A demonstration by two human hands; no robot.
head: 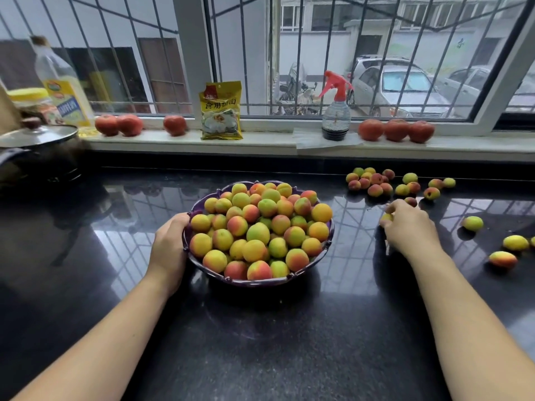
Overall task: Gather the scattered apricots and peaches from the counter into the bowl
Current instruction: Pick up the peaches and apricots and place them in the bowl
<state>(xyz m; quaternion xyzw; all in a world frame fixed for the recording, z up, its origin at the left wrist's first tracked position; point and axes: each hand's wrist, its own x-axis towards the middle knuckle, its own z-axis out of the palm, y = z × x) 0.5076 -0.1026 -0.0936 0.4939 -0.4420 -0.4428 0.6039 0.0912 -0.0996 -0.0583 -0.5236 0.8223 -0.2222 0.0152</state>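
bowl (330, 238): purple, heaped | left hand (170, 244): grips rim | right hand (411, 227): pinches apricot (386, 217)

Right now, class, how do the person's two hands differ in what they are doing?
The left hand grips the purple bowl's rim; the right hand curls round a small yellow fruit on the counter. The left is beside the heaped bowl, the right near the scattered fruit. Both are bare and low over the counter.

I count one purple bowl (330, 230), six red peaches (396, 130) on the sill, one spray bottle (335, 111), one yellow packet (221, 111), one oil bottle (62, 85), two hands (409, 227).
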